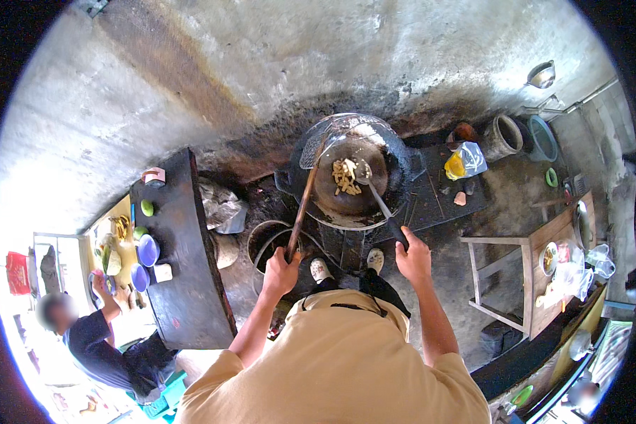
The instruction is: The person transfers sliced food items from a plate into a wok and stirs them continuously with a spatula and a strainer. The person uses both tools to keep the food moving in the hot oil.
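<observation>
My left hand (282, 274) is closed around the long wooden handle of a wire-mesh skimmer (311, 150), whose basket rests over the left rim of a big dark wok (330, 201). In my right hand (413, 256) is the dark handle of a metal ladle (380, 201), its round head down in the wok. Beside that head lies a small heap of golden-brown fried pieces (346, 178), with paler bits among them. I cannot make out what food they are.
The wok sits on a sooty stove beside a stained wall. A yellow-and-clear bag (466, 162) and buckets (502, 137) stand right; a wooden table (534, 263) is at far right. Left, a dark table (179, 275) carries purple bowls (148, 249); a seated person (113, 346) is behind it. A pot (261, 240) stands near my feet.
</observation>
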Demonstrator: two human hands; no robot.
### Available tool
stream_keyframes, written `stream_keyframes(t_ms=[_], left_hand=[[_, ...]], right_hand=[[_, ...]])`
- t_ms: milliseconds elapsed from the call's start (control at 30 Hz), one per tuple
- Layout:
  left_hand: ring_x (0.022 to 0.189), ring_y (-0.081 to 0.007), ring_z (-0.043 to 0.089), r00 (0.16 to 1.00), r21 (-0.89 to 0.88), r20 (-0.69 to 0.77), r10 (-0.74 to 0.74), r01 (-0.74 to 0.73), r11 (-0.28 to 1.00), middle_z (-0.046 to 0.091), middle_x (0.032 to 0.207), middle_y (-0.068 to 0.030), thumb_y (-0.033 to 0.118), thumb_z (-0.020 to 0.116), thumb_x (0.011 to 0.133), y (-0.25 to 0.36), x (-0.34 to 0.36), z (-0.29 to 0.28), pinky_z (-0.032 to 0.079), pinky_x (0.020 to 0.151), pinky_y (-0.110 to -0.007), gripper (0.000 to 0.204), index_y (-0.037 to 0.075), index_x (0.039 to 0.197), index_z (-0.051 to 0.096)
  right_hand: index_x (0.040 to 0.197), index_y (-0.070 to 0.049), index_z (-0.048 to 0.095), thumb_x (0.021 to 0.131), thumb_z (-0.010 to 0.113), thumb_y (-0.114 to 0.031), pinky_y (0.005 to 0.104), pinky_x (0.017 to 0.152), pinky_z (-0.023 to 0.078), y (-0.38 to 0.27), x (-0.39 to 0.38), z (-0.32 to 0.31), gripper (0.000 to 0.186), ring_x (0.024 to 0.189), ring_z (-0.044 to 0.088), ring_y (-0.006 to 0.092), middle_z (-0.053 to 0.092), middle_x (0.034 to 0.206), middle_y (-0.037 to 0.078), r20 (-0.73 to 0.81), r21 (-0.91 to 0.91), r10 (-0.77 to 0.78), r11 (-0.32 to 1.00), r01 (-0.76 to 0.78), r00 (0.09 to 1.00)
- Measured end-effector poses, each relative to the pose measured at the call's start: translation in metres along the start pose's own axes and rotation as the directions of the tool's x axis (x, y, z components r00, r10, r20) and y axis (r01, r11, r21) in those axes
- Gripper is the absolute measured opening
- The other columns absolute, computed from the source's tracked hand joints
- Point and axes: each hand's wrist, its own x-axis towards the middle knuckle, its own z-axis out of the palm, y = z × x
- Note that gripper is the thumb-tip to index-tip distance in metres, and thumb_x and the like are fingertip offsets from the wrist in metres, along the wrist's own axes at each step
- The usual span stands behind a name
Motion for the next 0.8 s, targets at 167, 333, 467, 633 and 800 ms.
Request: stream_keyframes(t_ms=[167,333,467,633,800], left_hand=[[0.093,-0.0521,0.064,0.999,-0.025,-0.044,-0.019,0.018,1.0,0.065,0.09,-0.035,0.036,0.063,0.094,-0.001,0.012,0.017,0.051,0.077,-0.055,0.044,-0.006,0.104,0.058],[0.092,-0.0508,0.065,0.999,-0.045,0.005,-0.033,0.033,0.998,0.066,0.09,-0.034,0.036,0.064,0.093,0.002,0.021,0.037,0.052,0.078,-0.055,0.044,-0.007,0.103,0.058],[0.094,-0.051,0.064,0.999,-0.047,0.016,-0.031,0.031,0.998,0.066,0.094,-0.0345,0.037,0.064,0.093,0.009,0.018,0.042,0.051,0.08,-0.054,0.045,-0.006,0.104,0.059],[0.095,-0.0513,0.064,1.0,-0.033,-0.015,-0.017,0.017,0.999,0.066,0.091,-0.0339,0.038,0.063,0.094,0.016,0.003,0.022,0.051,0.08,-0.053,0.045,-0.005,0.106,0.06],[0.092,-0.0519,0.063,0.999,-0.083,-0.027,-0.03,0.028,0.996,0.065,0.088,-0.0345,0.038,0.064,0.094,0.019,-0.005,-0.004,0.05,0.077,-0.052,0.045,-0.006,0.103,0.06]], right_hand=[[0.132,0.001,0.059,0.09,0.065,-0.025,0.0474,0.097,0.049,0.016,0.006,-0.01,0.05,0.109,0.063,0.0427,0.065,0.12,0.029,-0.032,0.085,0.166,0.983,-0.162,0.986],[0.112,0.0,0.063,0.094,0.061,-0.016,0.0296,0.047,0.037,0.02,0.045,0.01,0.024,0.053,0.051,0.0144,0.058,0.076,0.008,0.278,0.572,0.373,0.676,-0.465,0.885],[0.114,-0.002,0.063,0.096,0.06,-0.011,0.0233,0.038,0.025,0.013,0.075,0.024,0.021,0.045,0.043,0.0061,0.053,0.069,0.001,0.433,0.711,0.278,0.479,-0.515,0.857],[0.13,0.001,0.06,0.093,0.064,-0.016,0.0377,0.062,0.049,0.002,0.074,0.027,0.041,0.067,0.063,0.0251,0.064,0.079,0.011,0.107,0.255,-0.078,0.966,0.048,0.991],[0.131,-0.011,0.062,0.085,0.065,-0.013,0.0503,0.075,0.056,-0.024,0.038,-0.025,0.047,0.086,0.068,0.0393,0.065,0.092,0.021,0.138,-0.176,-0.247,0.947,0.269,0.959]])
